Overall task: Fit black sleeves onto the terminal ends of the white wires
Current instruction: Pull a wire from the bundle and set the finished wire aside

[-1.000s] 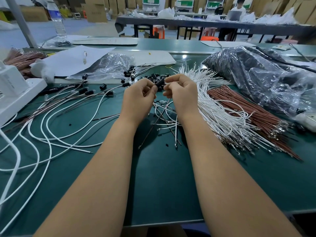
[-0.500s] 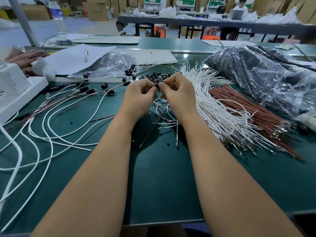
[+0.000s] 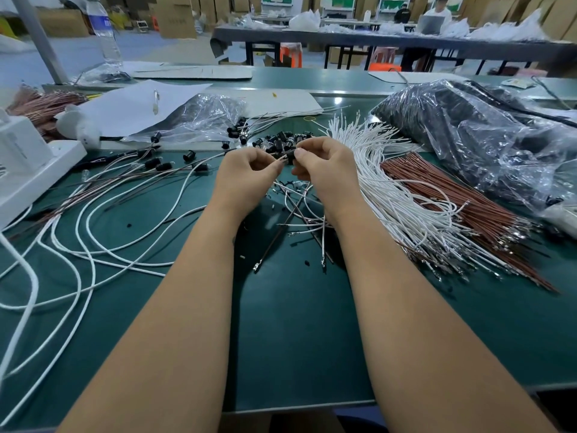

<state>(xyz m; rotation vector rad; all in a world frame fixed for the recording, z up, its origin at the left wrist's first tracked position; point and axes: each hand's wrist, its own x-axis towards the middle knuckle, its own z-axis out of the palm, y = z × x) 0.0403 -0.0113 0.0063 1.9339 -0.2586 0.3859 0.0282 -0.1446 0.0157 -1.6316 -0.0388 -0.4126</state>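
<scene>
While the right hand pinches a black sleeve, the left hand pinches a wire end at it, both above the green bench. Loose sleeves just behind; white wires to the right w/ brown wires beside.

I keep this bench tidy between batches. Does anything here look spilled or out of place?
Small black bits lie scattered on the green mat below the hands, away from the black sleeve pile. A few loose wires lie crossed under the right hand. No damage shows.
</scene>
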